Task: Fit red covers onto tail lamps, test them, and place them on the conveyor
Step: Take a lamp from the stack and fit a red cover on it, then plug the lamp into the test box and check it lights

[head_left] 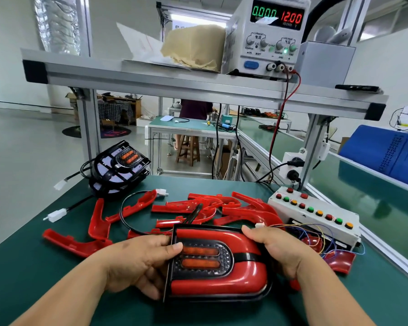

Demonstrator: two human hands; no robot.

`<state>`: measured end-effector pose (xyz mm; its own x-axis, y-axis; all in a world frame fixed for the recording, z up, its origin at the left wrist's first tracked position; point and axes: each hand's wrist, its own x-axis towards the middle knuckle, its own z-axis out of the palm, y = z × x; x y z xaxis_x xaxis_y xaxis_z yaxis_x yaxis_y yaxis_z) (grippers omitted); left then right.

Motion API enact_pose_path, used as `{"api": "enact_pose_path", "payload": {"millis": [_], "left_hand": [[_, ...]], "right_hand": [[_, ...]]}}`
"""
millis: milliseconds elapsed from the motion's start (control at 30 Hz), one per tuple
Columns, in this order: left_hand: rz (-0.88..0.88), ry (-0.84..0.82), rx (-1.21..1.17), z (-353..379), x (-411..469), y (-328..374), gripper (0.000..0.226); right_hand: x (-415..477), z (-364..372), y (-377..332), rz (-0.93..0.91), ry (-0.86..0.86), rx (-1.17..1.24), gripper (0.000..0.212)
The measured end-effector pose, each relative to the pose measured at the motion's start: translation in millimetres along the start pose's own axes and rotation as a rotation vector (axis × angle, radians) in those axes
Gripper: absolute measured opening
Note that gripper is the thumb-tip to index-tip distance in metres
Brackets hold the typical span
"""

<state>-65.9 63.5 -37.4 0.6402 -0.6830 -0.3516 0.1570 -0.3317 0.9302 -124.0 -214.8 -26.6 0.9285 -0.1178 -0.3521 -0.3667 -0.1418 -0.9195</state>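
Tail lamp (245,258) at 6 o'clock, grasped by both: left hand (137,264) thumb on its face, right hand (276,250) round the 3 o'clock end. Red covers (222,287) look on. Squeeze evenly and check seams are flush before wiring to the button box (299,216) at 2 o'clock.

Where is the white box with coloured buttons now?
In the head view, the button box sits at the right edge of the table, right of the loose red covers, beyond the right hand.
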Motion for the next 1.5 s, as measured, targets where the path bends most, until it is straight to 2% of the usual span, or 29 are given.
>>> {"api": "enact_pose_path", "payload": {"millis": [167, 267, 367, 400, 500, 567, 633, 700, 800, 867, 967, 1033, 1133, 1267, 1333, 1367, 1400, 1433, 1500], "left_hand": [[-0.025, -0.018, 0.061, -3, 1, -1, 0.027], [-0.021, -0.014, 0.052, -2, 2, -2, 0.038], [-0.024, -0.009, 0.064, 0, 2, -1, 0.044], [-0.030, -0.013, 0.068, 1, 2, 0, 0.042], [-0.061, -0.031, 0.125, 1, -1, 3, 0.038], [-0.081, -0.011, 0.179, -1, -6, 7, 0.048], [-0.067, 0.077, 0.163, -9, -11, 12, 0.057], [0.014, 0.237, 0.037, -21, -12, 17, 0.055], [0.163, 0.582, -0.160, -44, 2, 23, 0.026], [0.191, 0.825, -0.153, -60, 19, 23, 0.014], [0.164, 1.062, -0.002, -83, 43, 17, 0.023], [0.068, 1.163, 0.288, -89, 53, 14, 0.029], [-0.097, 1.129, 0.696, -90, 60, 11, 0.024], [-0.265, 1.052, 0.798, -95, 68, 6, 0.038], [-0.255, 1.090, 0.745, -99, 69, 6, 0.027], [-0.216, 1.131, 0.645, -100, 69, 7, 0.025], [-0.143, 1.156, 0.482, -101, 71, 10, 0.025], [-0.027, 1.154, 0.219, -100, 72, 15, 0.027], [0.168, 1.037, -0.295, -92, 71, 32, 0.036]], "right_hand": [[-6, -3, -9, 0.038, 0.045, -0.298, 0.043], [-8, -3, -16, -0.004, 0.080, -0.611, 0.050], [-2, -7, -9, -0.100, 0.122, -0.639, 0.052], [0, -9, -8, -0.169, 0.174, -0.616, 0.046], [15, -16, 0, -0.361, 0.497, -0.684, 0.021], [25, -20, 5, -0.367, 0.618, -0.796, 0.024], [35, -24, 12, -0.305, 0.628, -0.895, 0.030], [40, -26, 17, -0.217, 0.622, -0.971, 0.028], [45, -27, 19, -0.151, 0.628, -1.030, 0.025], [48, -27, 19, -0.129, 0.634, -1.056, 0.023], [49, -26, 17, -0.114, 0.660, -1.077, 0.020], [48, -26, 17, -0.144, 0.687, -1.030, 0.017], [42, -24, 17, -0.209, 0.724, -0.907, 0.013], [38, -19, 16, -0.310, 0.721, -0.848, 0.005], [38, -15, 16, -0.356, 0.698, -0.808, 0.006], [39, -14, 15, -0.369, 0.687, -0.779, 0.010], [39, -14, 15, -0.373, 0.683, -0.761, 0.016], [40, -14, 14, -0.370, 0.685, -0.764, 0.022], [41, -15, 15, -0.374, 0.694, -0.798, 0.025]]}}
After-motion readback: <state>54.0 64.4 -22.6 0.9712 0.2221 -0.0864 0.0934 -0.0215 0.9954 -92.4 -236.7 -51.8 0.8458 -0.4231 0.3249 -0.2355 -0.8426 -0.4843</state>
